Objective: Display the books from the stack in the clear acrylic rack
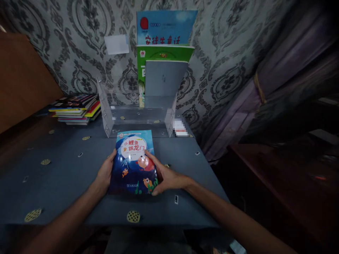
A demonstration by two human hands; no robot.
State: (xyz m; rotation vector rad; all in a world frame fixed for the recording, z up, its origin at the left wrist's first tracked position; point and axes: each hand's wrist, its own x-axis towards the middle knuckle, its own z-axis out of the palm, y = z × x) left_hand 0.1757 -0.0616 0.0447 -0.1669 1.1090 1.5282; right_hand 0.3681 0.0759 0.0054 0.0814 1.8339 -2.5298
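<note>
Holding one blue book (132, 167) are two hands (105, 172) (168, 176).

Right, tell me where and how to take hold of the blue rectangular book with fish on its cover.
I'd grip the blue rectangular book by its long edges, one hand from each side: its cover faces up and those edges lie left and right, where the left hand and right hand hold it.

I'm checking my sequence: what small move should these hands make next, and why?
Probably raise the fish-covered book toward the clear rack: the left hand and right hand hold its sides, and the green book stands at the rack's back.
</note>
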